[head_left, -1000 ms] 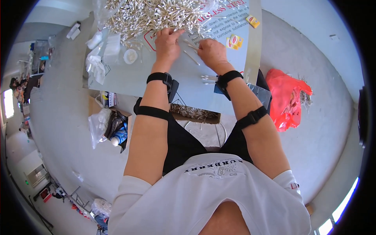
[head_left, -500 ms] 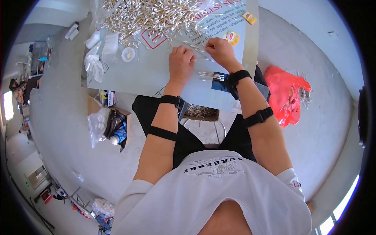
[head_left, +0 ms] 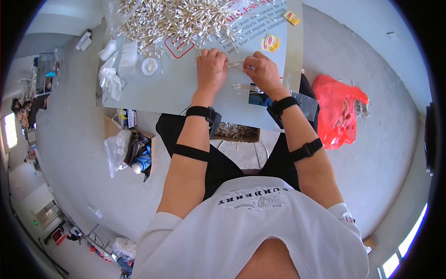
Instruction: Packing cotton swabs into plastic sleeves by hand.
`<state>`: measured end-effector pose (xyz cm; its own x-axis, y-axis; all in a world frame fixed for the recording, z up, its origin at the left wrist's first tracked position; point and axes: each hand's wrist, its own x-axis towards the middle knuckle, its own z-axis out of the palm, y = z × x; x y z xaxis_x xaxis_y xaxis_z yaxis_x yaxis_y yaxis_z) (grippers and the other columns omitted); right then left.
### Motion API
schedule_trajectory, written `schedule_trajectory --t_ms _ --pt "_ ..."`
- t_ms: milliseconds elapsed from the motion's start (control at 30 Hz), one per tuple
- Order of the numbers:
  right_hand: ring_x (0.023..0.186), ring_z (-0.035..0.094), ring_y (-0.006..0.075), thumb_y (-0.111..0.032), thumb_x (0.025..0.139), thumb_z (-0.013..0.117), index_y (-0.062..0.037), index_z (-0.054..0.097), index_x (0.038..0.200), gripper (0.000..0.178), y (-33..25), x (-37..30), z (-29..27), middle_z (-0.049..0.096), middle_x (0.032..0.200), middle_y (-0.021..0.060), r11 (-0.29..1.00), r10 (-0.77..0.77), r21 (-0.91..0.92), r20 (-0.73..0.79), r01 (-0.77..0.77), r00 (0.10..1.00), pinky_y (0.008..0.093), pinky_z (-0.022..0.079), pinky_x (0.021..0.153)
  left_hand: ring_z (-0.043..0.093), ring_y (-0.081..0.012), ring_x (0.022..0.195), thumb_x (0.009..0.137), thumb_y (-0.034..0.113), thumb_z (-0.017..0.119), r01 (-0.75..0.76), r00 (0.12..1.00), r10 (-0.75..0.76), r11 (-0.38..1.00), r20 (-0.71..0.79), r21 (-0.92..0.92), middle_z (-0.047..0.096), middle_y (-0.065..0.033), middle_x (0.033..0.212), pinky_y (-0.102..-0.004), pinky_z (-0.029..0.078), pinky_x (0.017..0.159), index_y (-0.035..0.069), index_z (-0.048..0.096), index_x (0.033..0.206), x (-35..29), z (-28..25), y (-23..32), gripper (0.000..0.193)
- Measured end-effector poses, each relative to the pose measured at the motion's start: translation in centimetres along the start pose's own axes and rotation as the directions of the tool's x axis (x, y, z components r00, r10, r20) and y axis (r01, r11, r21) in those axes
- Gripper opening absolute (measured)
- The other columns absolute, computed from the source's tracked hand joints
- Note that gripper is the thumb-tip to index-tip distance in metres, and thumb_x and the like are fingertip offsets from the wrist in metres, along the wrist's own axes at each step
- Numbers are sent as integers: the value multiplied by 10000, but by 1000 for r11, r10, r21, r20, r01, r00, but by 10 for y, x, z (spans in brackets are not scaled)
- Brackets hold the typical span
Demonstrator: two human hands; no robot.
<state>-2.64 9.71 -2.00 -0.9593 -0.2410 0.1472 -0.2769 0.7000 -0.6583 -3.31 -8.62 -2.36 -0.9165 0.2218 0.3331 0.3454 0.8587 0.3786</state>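
Note:
My left hand [head_left: 212,69] is closed, knuckles up, at the near side of a large heap of cotton swabs [head_left: 176,21]. A few cotton swabs [head_left: 235,65] lie crosswise between my two hands, their left ends at the left fingers. My right hand [head_left: 263,73] pinches at their right ends with bent fingers; the exact grip is partly hidden. Just nearer to me, a small row of cotton swabs [head_left: 245,87] lies side by side on the table, partly over a dark blue card [head_left: 260,98].
On the table [head_left: 162,93] are a small round white dish [head_left: 149,66], crumpled white gloves [head_left: 110,83] and yellow packets [head_left: 270,43]. A box of swabs [head_left: 237,132] sits below the front edge. A red plastic bag [head_left: 337,111] is at right, an open carton [head_left: 139,149] at left.
My right hand has come down toward me and now closes at the ends of the swabs between the hands. The left hand has stayed nearly in place.

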Motion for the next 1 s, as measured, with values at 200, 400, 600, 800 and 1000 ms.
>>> schedule_trajectory --t_ms 200,400,600,800,1000 --pt "802 618 295 -96 748 661 -127 666 758 33 5 -1 -5 568 787 77 1000 -2 20 31 2 1000 388 501 695 532 -272 897 741 40 681 7 1000 -7 1000 11 5 580 -30 822 -413 428 801 113 642 787 1 -1 2 94" --pt "809 619 302 -77 726 682 -117 672 793 79 5 0 -4 581 810 80 999 -21 33 45 20 999 380 505 707 540 -277 894 739 32 673 -6 1000 6 999 11 41 592 -34 825 -411 433 793 109 655 797 4 -5 -10 98" --pt "840 633 311 2 681 699 -57 672 967 293 18 -3 -11 609 882 126 960 114 258 -20 -105 993 359 516 767 523 -280 956 697 76 696 1 1000 0 999 12 -46 584 -46 892 -426 414 807 101 651 861 -11 -10 5 172" --pt "856 628 330 2 684 702 -63 675 1010 333 13 -5 -15 604 943 137 962 134 244 -22 -125 991 368 513 794 532 -274 957 701 83 724 50 999 -49 997 15 -52 599 -34 923 -418 425 814 114 645 906 -22 -11 11 222" --pt "837 618 341 -92 716 725 -69 670 914 207 9 -13 -15 591 894 120 995 11 97 57 -17 998 401 502 745 537 -281 895 712 55 696 -10 1000 12 994 20 -112 589 -30 878 -411 431 790 106 615 844 -27 4 31 163"
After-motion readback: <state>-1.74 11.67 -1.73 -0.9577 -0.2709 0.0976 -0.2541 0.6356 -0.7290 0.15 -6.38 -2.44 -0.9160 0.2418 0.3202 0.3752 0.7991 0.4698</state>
